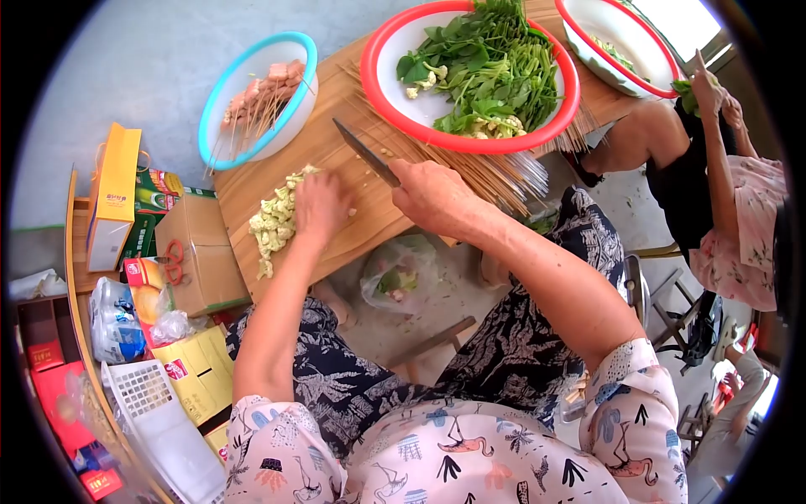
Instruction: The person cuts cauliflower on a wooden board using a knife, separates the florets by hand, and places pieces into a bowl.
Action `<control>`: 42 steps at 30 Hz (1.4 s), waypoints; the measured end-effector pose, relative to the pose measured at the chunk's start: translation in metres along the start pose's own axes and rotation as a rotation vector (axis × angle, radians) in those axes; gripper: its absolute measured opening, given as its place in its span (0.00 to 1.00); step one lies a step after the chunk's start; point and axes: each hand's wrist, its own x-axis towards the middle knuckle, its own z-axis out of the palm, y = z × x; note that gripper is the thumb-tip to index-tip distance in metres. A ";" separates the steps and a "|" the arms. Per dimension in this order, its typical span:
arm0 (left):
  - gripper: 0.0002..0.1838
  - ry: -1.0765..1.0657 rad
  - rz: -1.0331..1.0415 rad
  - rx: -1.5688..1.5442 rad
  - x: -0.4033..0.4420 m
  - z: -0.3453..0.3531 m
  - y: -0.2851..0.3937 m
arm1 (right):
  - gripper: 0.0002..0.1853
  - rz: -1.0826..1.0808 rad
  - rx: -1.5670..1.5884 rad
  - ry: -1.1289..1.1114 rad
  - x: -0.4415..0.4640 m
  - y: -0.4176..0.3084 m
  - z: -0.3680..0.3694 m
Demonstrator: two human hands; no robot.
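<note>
In my right hand (430,195) is a kitchen knife (364,151), its dark blade pointing up and left over the wooden table (340,130). My left hand (321,204) rests at a heap of cut cauliflower florets (275,220) by the table's left edge, touching its right side. Blur and the angle hide whether its fingers hold a piece. A few small cauliflower crumbs lie on the wood between the hand and the blade.
Beyond the knife stands a red-rimmed basin (375,84) of leafy greens and cauliflower, with bamboo skewers (495,175) beside it. A blue-rimmed basin (210,109) holds skewered meat. Left are a cardboard box (206,252) and scissors (174,262). Another person (743,210) sits right, holding greens.
</note>
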 end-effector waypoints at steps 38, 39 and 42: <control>0.37 -0.395 0.026 -0.159 0.251 0.038 0.137 | 0.14 -0.045 0.291 -0.397 -0.014 -0.040 0.012; 0.34 -0.366 -0.005 -0.195 0.251 0.040 0.139 | 0.14 -0.039 0.310 -0.433 -0.014 -0.041 0.012; 0.30 -0.358 -0.062 -0.297 0.250 0.042 0.136 | 0.14 -0.040 0.287 -0.420 -0.017 -0.041 0.014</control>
